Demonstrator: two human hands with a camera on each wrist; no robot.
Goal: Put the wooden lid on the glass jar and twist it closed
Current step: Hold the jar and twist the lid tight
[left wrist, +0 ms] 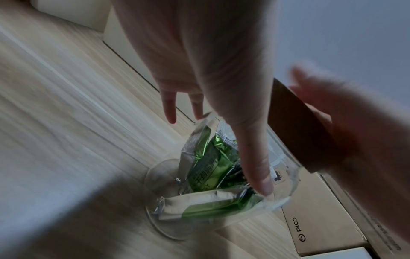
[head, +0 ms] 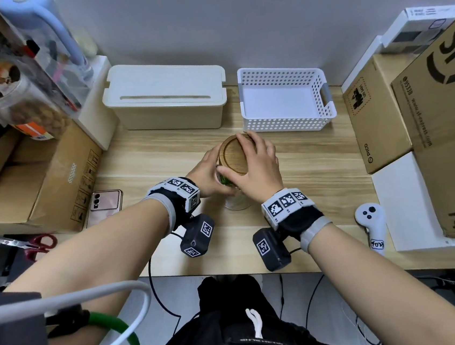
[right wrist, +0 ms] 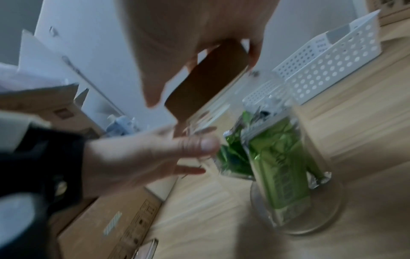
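Note:
A clear glass jar (head: pixel 235 203) with green foil packets (left wrist: pixel 206 168) inside stands upright on the wooden table (head: pixel 318 168), in the middle. The round wooden lid (head: pixel 233 155) sits on its mouth. My right hand (head: pixel 253 164) comes over from the right and its fingers curl round the lid's rim (right wrist: pixel 208 82). My left hand (head: pixel 206 171) holds the jar's upper wall from the left, the thumb (left wrist: pixel 255 157) lying on the near glass and the fingers reaching round the far side. Both wrist views are blurred.
A white perforated basket (head: pixel 283 99) and a cream lidded box (head: pixel 165 94) stand just behind the jar. Cardboard boxes flank the table at the right (head: pixel 377 117) and left (head: pixel 61 178). A pink phone (head: pixel 106 202), red scissors (head: pixel 37 244) and a white controller (head: pixel 370 222) lie nearer me.

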